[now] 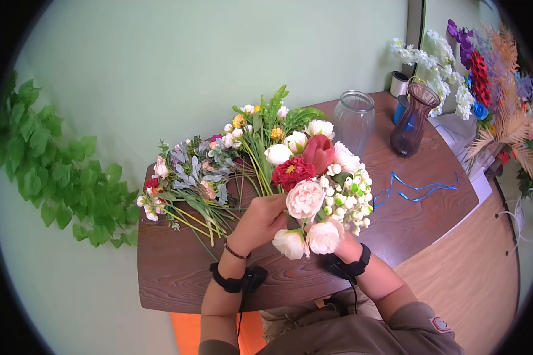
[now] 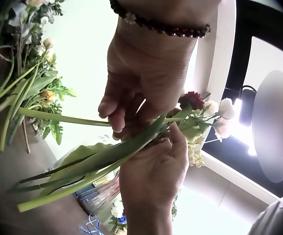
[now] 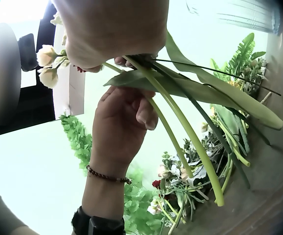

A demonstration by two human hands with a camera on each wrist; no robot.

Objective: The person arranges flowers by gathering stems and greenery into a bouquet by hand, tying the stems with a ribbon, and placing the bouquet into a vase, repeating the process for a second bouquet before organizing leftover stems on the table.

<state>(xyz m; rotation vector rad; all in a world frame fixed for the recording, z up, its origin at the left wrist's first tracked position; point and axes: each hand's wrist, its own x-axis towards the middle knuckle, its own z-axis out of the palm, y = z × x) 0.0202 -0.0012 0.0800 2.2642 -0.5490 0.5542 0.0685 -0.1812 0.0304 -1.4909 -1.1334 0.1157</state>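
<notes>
A bouquet of artificial flowers, with a red tulip [image 1: 318,154], a crimson bloom [image 1: 293,172], a pale pink rose [image 1: 305,199] and white berries [image 1: 352,198], is held above the table. My right hand [image 2: 153,176] grips its gathered stems [image 3: 176,115]; blooms mostly hide that hand in the head view. My left hand [image 1: 259,222], wearing a beaded bracelet, is at the bouquet's left side. Its curled fingers pinch a green stem [image 2: 63,117] beside the bundle in the left wrist view. Broad green leaves [image 2: 117,152] hang among the stems.
Loose flowers and stems [image 1: 198,171] lie on the left of the wooden table [image 1: 290,284]. Behind the bouquet stands a clear glass vase [image 1: 355,115], with a purple vase [image 1: 413,121] farther right. Blue ribbon [image 1: 414,192] lies on the right side.
</notes>
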